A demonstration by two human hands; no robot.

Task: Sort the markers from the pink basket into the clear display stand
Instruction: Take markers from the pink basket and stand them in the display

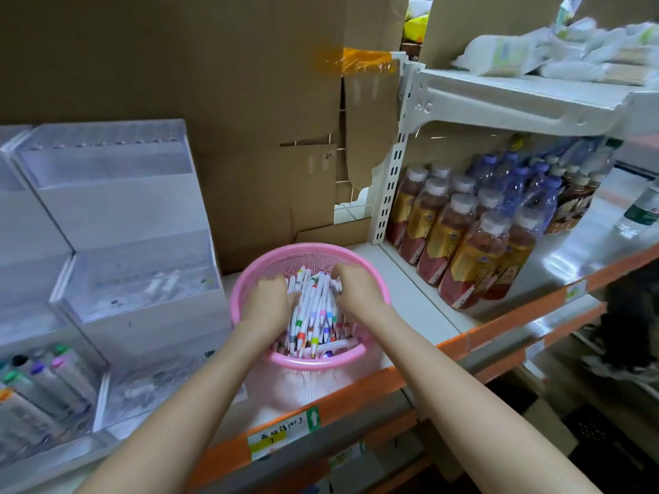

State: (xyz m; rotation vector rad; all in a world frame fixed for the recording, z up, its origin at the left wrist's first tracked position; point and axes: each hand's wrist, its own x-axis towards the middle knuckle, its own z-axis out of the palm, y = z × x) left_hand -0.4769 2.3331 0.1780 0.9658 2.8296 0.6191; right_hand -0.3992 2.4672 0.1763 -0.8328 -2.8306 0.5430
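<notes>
Markers [313, 308], white-barrelled with coloured bands, lie heaped in the pink basket [374, 279], which stands on the shelf [420, 301] near its orange front edge. The left grip [267, 301] and right grip [356, 290] are both lowered into the basket, one on each side of the heap, fingers curled down among the markers. Fingertips are hidden, so it cannot be told whether either grip is grasping any markers. The clear display stand [124, 226] sits just left of the basket. Bottled drinks [463, 244] stand to the right.
</notes>
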